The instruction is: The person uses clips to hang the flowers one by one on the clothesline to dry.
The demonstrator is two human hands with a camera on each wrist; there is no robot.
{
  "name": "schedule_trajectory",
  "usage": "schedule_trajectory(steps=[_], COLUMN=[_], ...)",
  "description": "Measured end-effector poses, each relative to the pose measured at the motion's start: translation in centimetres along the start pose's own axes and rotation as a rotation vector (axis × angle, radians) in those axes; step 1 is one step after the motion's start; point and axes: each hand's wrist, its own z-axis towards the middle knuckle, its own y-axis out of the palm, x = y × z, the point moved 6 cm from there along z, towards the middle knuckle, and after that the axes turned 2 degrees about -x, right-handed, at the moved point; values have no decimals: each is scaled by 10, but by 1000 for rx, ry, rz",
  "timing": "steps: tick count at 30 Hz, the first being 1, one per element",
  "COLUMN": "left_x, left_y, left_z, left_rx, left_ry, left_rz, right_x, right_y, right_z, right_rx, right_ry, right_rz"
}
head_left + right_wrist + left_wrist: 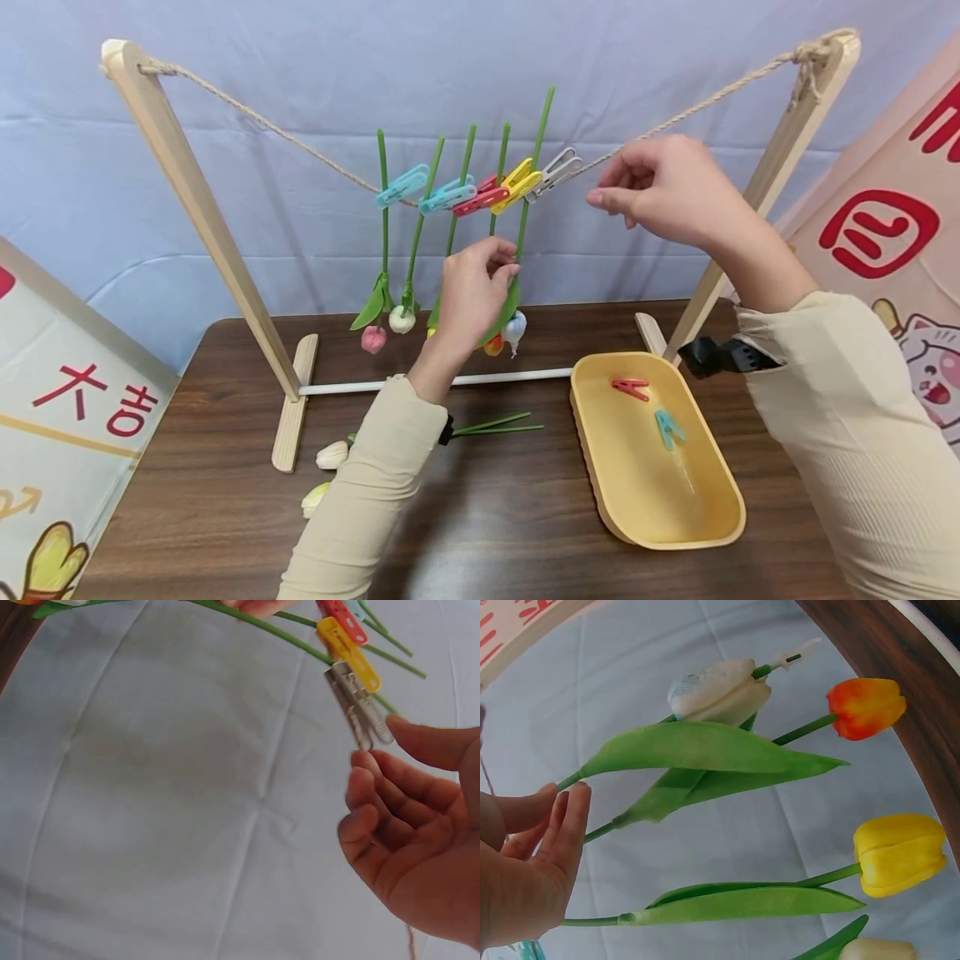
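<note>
My left hand [476, 287] pinches the green stem of an upside-down artificial tulip with a pale white-blue bloom [716, 690], just above its leaf [697, 746]. A grey clothespin [555, 172] is on the rope [255, 117] at this stem. Just right of that clothespin, my right hand [660, 187] is raised, its thumb apart from loosely bent fingers and nothing between them. Along the rope to the left sit a yellow clothespin [517, 185], a red one [482, 197] and two blue ones. Hanging beside the pale tulip are orange [866, 709], yellow [898, 855], white [402, 319] and pink [373, 339] tulips.
Wooden posts [202, 208] hold the sagging rope, joined low down by a white rod [517, 377]. At right stands a yellow bin [652, 500] with a red clothespin [632, 387] and a blue clothespin [667, 427]. More tulips [332, 455] lie under the left forearm.
</note>
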Motion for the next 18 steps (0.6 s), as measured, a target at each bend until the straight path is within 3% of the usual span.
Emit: schedule_trajectory(steps=[7, 13, 18], left_x=[-7, -14, -15], left_y=[-1, -4, -5], left_z=[-2, -6, -7], left_rx=[-5, 3, 21], left_ry=[8, -7, 0], left_rz=[3, -15, -17], right_x=[37, 84, 129], right_y=[22, 49, 83], right_z=[-10, -27, -49], right_rx=[-210, -298, -390], right_ry=[51, 105, 145], right_rz=[-36, 5, 62])
